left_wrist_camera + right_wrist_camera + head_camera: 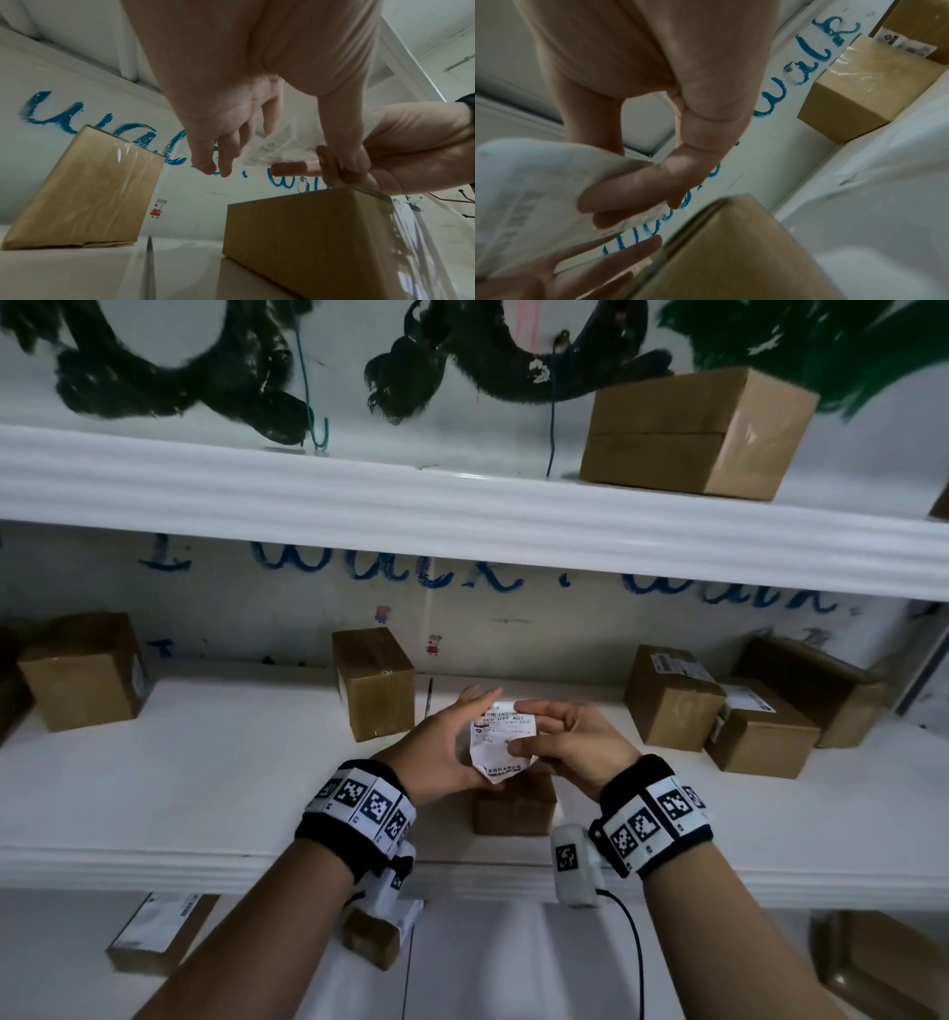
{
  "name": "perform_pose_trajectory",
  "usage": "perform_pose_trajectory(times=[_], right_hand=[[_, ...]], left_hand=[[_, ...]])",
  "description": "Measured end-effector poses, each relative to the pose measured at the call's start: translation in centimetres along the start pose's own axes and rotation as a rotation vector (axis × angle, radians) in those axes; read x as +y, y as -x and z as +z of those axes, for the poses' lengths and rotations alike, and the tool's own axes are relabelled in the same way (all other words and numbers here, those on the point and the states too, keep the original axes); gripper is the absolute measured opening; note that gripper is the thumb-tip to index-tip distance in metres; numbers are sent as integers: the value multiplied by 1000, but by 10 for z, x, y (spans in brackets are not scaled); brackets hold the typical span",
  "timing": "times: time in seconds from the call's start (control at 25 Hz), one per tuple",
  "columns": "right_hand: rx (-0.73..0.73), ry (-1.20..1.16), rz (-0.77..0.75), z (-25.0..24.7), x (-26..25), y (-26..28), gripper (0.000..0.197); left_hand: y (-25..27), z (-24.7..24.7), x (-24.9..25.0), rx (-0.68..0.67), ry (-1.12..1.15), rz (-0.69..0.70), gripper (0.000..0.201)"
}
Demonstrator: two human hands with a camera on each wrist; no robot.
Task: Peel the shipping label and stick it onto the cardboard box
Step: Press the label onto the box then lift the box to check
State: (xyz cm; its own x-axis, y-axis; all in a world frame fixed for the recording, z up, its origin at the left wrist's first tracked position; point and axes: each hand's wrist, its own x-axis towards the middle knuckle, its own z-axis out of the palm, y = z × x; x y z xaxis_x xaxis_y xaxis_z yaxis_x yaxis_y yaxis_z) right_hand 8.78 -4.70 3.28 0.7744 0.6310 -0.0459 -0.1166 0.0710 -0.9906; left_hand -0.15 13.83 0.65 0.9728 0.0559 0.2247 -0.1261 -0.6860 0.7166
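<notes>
A crumpled white shipping label (502, 737) is held up between both hands, over a small plain cardboard box (513, 809) on the white shelf. My right hand (560, 742) pinches the label's right side between thumb (706, 142) and fingers. My left hand (452, 742) is on the label's left, its fingers (213, 162) straight and loose and clear of the paper. Its thumb (354, 158) touches the label (282, 150) by the right fingers. The box (308, 233) sits just under the hands, and its edge (731, 253) shows below the label (526, 192).
More cardboard boxes stand on the shelf (205, 814): one behind the hands (372, 683), one far left (84, 670), several labelled ones at the right (672, 695). Another box (693, 433) is on the upper shelf. Boxes (159, 932) lie below the shelf edge.
</notes>
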Motion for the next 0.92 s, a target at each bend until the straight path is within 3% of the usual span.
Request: perform_pose_trajectory(times=[0.4, 0.56, 0.8, 0.92], right_hand=[[-23, -102, 27, 5, 5, -18, 50], [31, -146, 22, -7, 5, -21, 49], [28, 74, 60, -12, 10, -18, 58], [36, 149, 56, -10, 12, -19, 56]], left_hand=[[5, -3, -7, 30, 65, -46, 114], [7, -6, -7, 1, 29, -41, 114], [7, -6, 2, 122, 84, -94, 54], [5, -5, 2, 144, 86, -115, 38]])
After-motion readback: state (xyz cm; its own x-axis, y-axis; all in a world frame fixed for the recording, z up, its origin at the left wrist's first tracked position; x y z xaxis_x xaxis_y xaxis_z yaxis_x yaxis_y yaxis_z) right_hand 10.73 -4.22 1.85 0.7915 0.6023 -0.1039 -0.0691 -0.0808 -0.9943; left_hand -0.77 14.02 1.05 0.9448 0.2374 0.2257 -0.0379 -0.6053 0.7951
